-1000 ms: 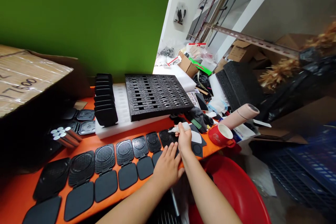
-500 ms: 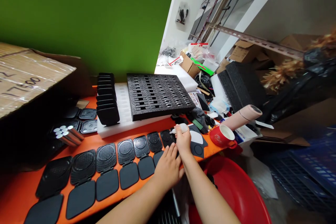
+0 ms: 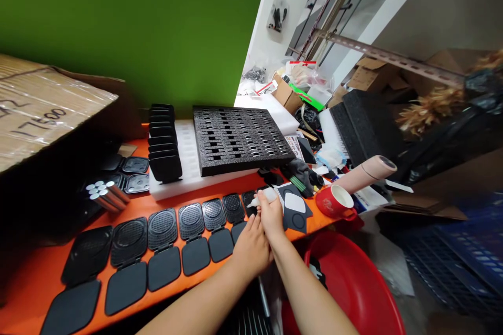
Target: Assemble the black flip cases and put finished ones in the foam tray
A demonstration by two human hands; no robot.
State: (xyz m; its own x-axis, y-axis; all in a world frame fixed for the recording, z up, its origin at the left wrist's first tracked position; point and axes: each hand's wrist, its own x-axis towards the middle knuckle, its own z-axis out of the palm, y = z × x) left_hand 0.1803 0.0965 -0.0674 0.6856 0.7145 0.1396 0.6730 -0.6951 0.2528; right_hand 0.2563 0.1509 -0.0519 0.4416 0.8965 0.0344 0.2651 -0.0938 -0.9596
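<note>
My right hand [image 3: 272, 220] is closed round a small white squeeze bottle [image 3: 268, 195]. The bottle's narrow nozzle points left, over the rightmost black hinged case [image 3: 247, 198] in a row. My left hand [image 3: 250, 249] lies just below and against the right one, fingers stretched toward that case and partly covering its lower half; nothing shows in them. Several more opened cases, such as one hinged case [image 3: 162, 227], run leftward along the orange table [image 3: 135, 319]. Their upper halves have an oval, gridded recess; the lower halves are flat. Dark sheets with a white rounded panel [image 3: 294, 202] lie beside my right hand.
Behind the row, a black slotted foam block [image 3: 243, 138] and upright black pieces [image 3: 164, 159] rest on white foam [image 3: 184, 141]. A red mug [image 3: 334, 202] and pink tumbler [image 3: 367, 171] stand right. Metallic tubes [image 3: 108, 196] and a carton [image 3: 51, 110] are left; a red basin [image 3: 357, 282] sits below.
My right hand has shifted slightly left and down with the bottle, its nozzle now lower over the case. My left fingers have drawn closer to it. The view has shifted a little.
</note>
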